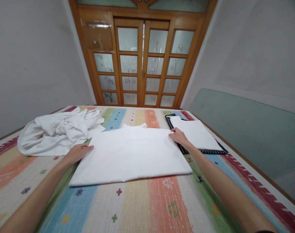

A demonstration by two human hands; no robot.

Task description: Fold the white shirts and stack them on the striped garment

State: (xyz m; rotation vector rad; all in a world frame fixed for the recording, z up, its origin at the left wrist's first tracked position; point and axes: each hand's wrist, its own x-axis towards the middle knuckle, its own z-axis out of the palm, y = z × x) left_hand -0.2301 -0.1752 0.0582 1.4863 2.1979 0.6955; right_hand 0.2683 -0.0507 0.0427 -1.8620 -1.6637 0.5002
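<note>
A white shirt (135,155) lies in a wide, flat fold in front of me, with a small collar-like part showing past its far edge. My left hand (79,152) is closed on the shirt's left edge, thumb on top and the other fingers partly hidden. At the far right corner, my right hand (179,136) pinches the cloth between thumb and fingers. Just beyond that hand is a folded stack, a white garment (195,133) on top of a black one with white stripes (211,151).
A crumpled heap of white cloth (60,131) lies at the left. Everything rests on a striped, patterned bed cover (135,207). A pale green board (246,129) runs along the right side. Wooden doors with glass panes (142,61) stand beyond the far edge.
</note>
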